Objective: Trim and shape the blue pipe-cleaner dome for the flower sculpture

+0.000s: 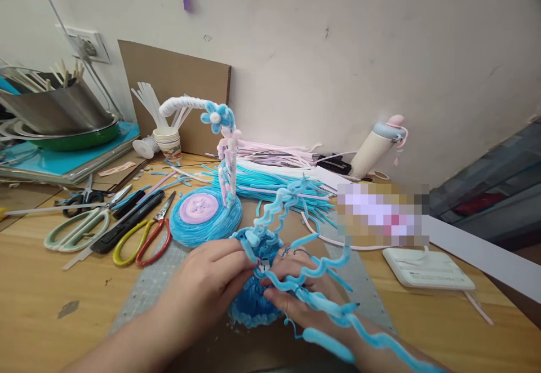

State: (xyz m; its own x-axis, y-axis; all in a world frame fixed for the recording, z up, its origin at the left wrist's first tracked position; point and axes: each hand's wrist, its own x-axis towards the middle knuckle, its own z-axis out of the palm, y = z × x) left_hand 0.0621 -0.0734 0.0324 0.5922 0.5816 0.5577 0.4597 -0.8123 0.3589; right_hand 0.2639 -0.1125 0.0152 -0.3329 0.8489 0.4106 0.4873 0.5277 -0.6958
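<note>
A blue fuzzy pipe-cleaner piece with a ruffled rim and a hollow inside lies between my hands. Wavy blue pipe-cleaner strands spread from it to the right, across my right hand and forearm. My left hand is closed, thumb and fingers pinching a blue strand near the piece's middle. On the other side, my right hand is closed around the piece's edge, partly covered by strands. A small white tag-like bit shows between the fingertips. The exact grip points are hidden.
Behind stands a blue round base with a curved flower-covered stem. Blue pipe cleaners lie in a bundle. Red-yellow scissors and green scissors lie left; a white power bank and bottle are right.
</note>
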